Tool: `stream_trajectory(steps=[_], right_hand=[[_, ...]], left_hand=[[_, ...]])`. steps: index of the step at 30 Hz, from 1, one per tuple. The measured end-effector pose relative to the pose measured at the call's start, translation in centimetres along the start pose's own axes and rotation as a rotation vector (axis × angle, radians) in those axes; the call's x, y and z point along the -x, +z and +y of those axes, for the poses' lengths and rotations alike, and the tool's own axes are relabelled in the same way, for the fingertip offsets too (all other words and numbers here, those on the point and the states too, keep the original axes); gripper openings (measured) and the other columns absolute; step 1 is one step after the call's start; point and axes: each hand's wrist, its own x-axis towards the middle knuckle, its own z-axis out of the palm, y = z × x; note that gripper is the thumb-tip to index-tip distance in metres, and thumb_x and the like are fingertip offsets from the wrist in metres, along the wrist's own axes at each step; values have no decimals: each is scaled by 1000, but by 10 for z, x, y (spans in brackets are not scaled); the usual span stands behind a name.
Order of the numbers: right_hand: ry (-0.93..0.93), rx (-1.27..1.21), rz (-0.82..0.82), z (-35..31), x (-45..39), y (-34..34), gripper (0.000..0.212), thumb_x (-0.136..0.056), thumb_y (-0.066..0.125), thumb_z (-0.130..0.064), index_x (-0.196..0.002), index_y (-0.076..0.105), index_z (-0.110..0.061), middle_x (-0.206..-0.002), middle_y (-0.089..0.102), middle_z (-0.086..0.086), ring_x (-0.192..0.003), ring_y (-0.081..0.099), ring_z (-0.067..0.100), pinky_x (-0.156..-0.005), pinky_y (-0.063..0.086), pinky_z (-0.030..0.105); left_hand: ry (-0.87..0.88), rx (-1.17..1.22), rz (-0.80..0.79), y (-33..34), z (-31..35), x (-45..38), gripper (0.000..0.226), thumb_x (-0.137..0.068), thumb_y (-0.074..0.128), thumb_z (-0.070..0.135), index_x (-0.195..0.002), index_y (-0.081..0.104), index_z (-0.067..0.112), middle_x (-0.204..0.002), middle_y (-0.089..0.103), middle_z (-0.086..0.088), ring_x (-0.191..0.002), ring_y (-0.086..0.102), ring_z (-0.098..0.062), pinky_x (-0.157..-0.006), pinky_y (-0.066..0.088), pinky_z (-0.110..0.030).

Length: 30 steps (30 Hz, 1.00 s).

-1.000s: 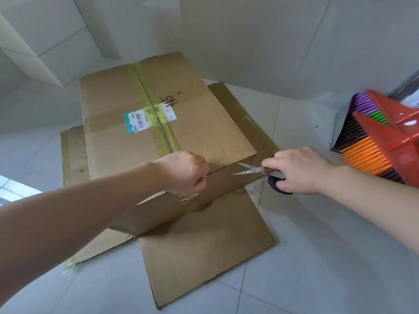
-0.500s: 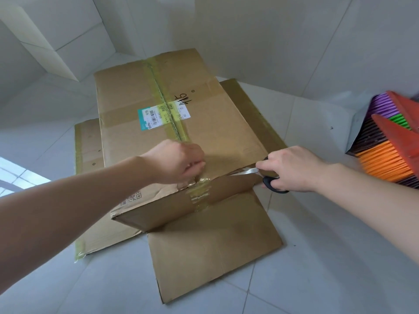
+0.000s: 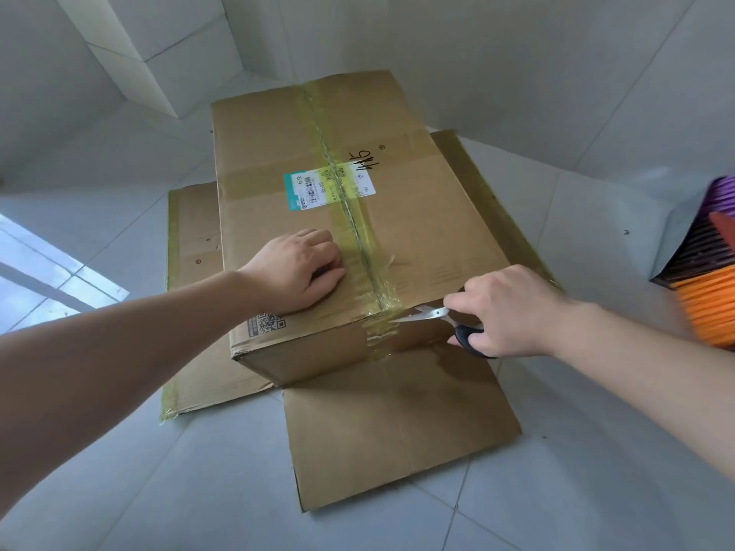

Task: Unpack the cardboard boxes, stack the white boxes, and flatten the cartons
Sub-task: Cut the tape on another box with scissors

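- Soft, even daylight; a brighter patch lies on the floor [image 3: 47, 272] left of the left hand [image 3: 296, 268].
- Dim shadow sits under the cardboard box [image 3: 318, 216], toward the viewer.
- Wide-angle bending curves the wall lines.
- The coloured stack [image 3: 708, 288] right of the right hand [image 3: 509, 308] is motion-blurred.

Grey tile floor [image 3: 557, 491], pale tiled walls [image 3: 477, 53].

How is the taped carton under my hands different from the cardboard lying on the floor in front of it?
The taped carton stands as a full box, still sealed; the front cardboard sheet lies flat on the floor tiles. The carton carries yellowish tape, a shipping label and handwriting; the sheet shows bare board with fold creases. The left hand rests on the carton while the right hand works scissors at its edge; nothing touches the sheet's top. Both are plain brown cardboard.
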Motion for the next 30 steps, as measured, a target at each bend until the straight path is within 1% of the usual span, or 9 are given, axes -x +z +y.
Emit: stream_trajectory(steps=[3,6,10,12,15,18,21,26,30], right_hand=[[-26,0,26,1,2,2,31,-76,60,-50,-84,63,-21,-60,54,-1,-57,56,27,-48,28,25],[-36,30,-12,0,1,3,34,-84,48,-54,-92,60,-23,-67,54,-2,-64,56,25,-51,29,27],[-51,48,-82,2,-2,2,28,-91,39,-48,-98,52,-25,-77,55,-2,-66,47,22,-54,26,28],[-60,29,-77,3,-2,2,24,-93,41,-42,-97,54,-22,-77,57,-1,-65,50,23,-54,25,28],[-113,26,67,4,-3,-1,16,-82,66,-28,-78,62,-12,-56,55,3,-46,52,26,-42,26,26],[-127,8,122,4,-2,-3,23,-65,81,-22,-64,61,-11,-44,48,2,-33,44,25,-35,24,21],[-117,-37,146,3,1,1,31,-63,84,-35,-65,62,-14,-45,47,0,-35,45,25,-38,23,19],[-162,-21,163,6,-3,-3,30,-62,84,-33,-73,67,-12,-51,50,3,-41,52,23,-36,41,27],[-182,22,148,7,-6,-7,31,-60,86,-32,-66,62,-13,-46,48,1,-35,48,21,-34,33,22]], left_hand=[[42,-7,-16,0,-3,16,39,-90,42,43,-102,62,12,-107,57,-5,-97,53,-23,-88,43,-38],[9,27,-27,0,-3,22,46,-91,40,43,-121,58,13,-123,53,-7,-115,48,-24,-104,34,-39],[-22,63,-47,-1,-1,19,49,-91,38,44,-125,56,13,-127,53,-7,-120,46,-23,-109,30,-38],[-13,73,-46,-2,-1,18,50,-91,38,45,-125,56,13,-127,53,-7,-120,46,-23,-108,31,-39],[79,68,-51,-7,1,18,51,-86,47,51,-116,60,11,-118,57,-6,-110,51,-24,-99,39,-39],[219,41,-84,-10,15,20,42,-76,60,58,-80,57,16,-79,56,4,-73,51,-17,-69,46,-30],[259,38,-91,-7,29,22,36,-74,71,36,-59,44,18,-60,45,9,-55,47,-19,-46,45,-29],[283,85,-105,-11,32,11,33,-78,67,20,-56,44,13,-56,42,4,-48,43,-23,-44,43,-28],[391,113,-104,-11,32,9,29,-79,63,4,-56,48,6,-54,46,-4,-46,42,-25,-43,39,-25]])
